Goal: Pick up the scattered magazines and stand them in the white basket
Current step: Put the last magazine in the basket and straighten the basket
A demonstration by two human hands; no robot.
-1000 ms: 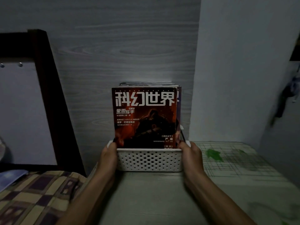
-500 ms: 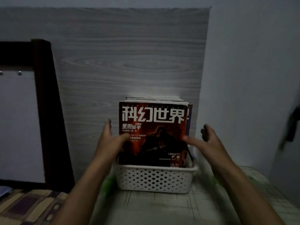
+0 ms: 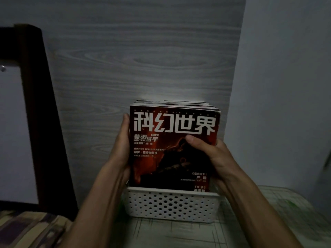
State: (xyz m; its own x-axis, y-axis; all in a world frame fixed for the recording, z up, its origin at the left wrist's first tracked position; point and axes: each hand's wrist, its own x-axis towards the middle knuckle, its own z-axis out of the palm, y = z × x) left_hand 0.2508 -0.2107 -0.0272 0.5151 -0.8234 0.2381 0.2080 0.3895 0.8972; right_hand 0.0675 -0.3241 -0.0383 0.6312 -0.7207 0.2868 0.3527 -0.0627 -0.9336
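Several magazines (image 3: 174,147) stand upright as a pack in the white basket (image 3: 172,204), lower centre of the frame; front cover red and black with large white characters, facing the camera. Basket is perforated and sits on a pale surface (image 3: 179,233) with a faint grid print, back against a grey wood-grain panel (image 3: 143,59). Left hand (image 3: 121,149) lies flat along the pack's left edge, fingers (image 3: 126,122) extended upward and touching the covers, not curled round them. Right hand (image 3: 213,154) is closed on the pack's right edge: thumb across the front cover, remaining fingers hidden behind the stack. Dark wooden post (image 3: 41,113) at left of frame; plaid bedding (image 3: 32,228) at lower left. Light wall (image 3: 286,86) fills the right side. Lighting dim; small cover text not legible.
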